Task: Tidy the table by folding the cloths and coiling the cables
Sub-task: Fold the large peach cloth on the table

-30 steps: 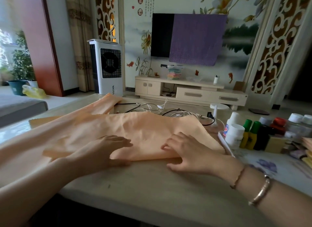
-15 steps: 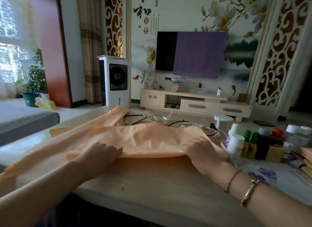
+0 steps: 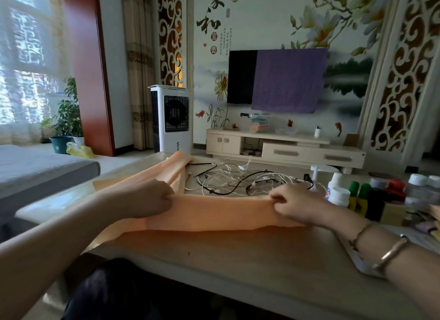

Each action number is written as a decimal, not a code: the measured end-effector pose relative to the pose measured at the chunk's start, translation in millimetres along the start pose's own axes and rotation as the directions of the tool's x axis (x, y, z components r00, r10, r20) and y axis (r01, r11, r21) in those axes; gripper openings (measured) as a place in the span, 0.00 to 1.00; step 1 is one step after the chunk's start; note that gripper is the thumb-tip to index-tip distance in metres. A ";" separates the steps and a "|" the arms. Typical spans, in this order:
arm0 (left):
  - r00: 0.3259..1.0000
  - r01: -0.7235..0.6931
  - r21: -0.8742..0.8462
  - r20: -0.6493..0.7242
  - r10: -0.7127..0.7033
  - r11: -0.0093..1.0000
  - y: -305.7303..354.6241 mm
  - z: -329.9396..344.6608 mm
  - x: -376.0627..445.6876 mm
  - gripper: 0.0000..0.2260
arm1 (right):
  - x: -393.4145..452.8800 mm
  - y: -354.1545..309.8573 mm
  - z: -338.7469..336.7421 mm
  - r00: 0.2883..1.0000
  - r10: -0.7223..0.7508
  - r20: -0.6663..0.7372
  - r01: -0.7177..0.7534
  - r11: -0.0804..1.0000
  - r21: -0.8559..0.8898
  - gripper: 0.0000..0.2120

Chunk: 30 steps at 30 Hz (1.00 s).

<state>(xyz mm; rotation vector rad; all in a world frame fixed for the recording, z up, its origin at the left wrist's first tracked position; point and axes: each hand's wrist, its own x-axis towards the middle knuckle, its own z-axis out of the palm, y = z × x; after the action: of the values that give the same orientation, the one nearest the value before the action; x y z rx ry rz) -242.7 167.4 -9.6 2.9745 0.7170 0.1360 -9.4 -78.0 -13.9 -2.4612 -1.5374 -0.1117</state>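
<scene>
The far wall (image 3: 273,29) has big painted flowers and black writing on it. A black TV (image 3: 241,77) hangs there, partly covered by a purple cloth (image 3: 288,80). Under it stands a long, low cream cabinet (image 3: 285,148). A white fan box (image 3: 171,119) (tall, with a dark grille) stands on the floor. Bright light comes through the window (image 3: 23,65) on the left, near some green plants (image 3: 67,112).
</scene>
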 end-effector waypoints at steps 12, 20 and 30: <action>0.981 0.183 0.172 -0.091 -0.170 0.968 -32.2 42.8 37.8 0.08 | 78.9 0.3 64.5 0.992 0.123 0.019 -0.115 0.967 -0.227 0.04; 0.979 0.030 0.621 -0.177 0.102 0.783 -55.1 65.9 68.9 0.13 | 98.3 14.6 93.0 0.988 0.137 -0.069 -0.153 0.910 -0.385 0.17; 0.880 -0.038 0.335 -0.434 0.191 0.941 -37.3 65.6 54.0 0.12 | 95.9 26.0 107.3 0.980 0.146 -0.135 -0.179 0.944 -0.277 0.10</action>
<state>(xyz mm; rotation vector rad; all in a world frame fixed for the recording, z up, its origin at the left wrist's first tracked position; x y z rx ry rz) -204.8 221.5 -74.7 3.3302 0.6464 0.8434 50.0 20.7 -103.9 -2.7387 -1.3459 -0.4682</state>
